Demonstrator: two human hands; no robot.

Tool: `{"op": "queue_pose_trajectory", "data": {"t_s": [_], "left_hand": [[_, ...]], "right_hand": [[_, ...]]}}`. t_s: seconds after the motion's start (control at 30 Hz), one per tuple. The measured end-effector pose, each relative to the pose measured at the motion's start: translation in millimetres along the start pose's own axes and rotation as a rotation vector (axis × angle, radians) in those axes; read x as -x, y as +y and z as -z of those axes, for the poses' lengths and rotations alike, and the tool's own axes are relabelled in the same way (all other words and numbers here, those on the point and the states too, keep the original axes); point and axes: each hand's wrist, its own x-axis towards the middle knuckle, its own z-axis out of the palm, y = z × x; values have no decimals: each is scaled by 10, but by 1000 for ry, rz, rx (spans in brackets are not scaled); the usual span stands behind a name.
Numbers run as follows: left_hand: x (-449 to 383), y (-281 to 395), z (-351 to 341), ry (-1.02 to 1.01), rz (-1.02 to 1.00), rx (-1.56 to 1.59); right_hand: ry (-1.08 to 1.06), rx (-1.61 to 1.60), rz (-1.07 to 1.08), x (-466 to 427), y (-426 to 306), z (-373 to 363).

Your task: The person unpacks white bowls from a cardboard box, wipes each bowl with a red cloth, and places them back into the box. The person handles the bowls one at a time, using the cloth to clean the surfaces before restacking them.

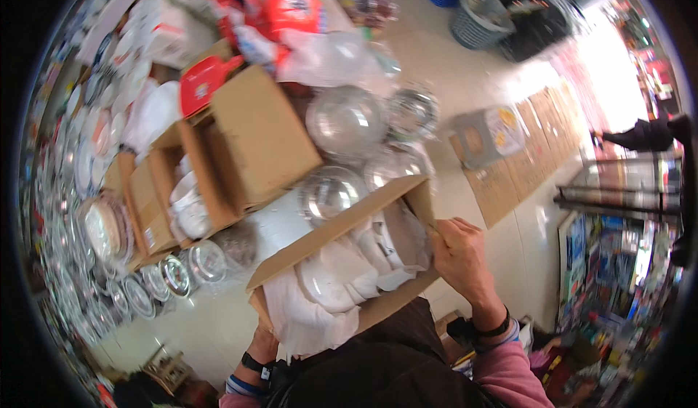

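Observation:
In front of my body I hold an open cardboard box (341, 231), tilted. White paper sheets (308, 326) and white rounded dishes (322, 288), partly wrapped, fill it. My right hand (461, 252) grips the box's right end, fingers curled at the edge. At the lower left end is my left hand (264, 338), its fingers mostly hidden by the cardboard. Just beyond the box, clear glass bowls (332, 193) sit on a pale surface.
More cardboard boxes (264, 141) stand ahead to the left, one holding white bowls (191, 203). A red dustpan (204, 84) lies over them. Glassware (204, 261) lines the left. On the floor are a grey stool (477, 141), flattened cardboard (537, 152) and a grey basket (477, 24).

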Motion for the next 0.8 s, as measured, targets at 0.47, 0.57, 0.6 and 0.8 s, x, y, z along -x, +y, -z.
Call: {"op": "queue_pose_trajectory", "data": {"t_s": [0.47, 0.57, 0.6, 0.8], "left_hand": [[-106, -1241, -1559, -316, 280, -114], [-435, -1411, -2025, -424, 324, -80], [-496, -1430, -2169, -453, 332, -63], [-810, -1560, -2708, -444, 486, 118]], "right_hand": [[68, 87, -189, 1012, 1628, 1173], [72, 147, -277, 939, 1830, 1372], [71, 171, -280, 884, 1893, 1455], [127, 216, -316, 550, 2223, 1843]]}}
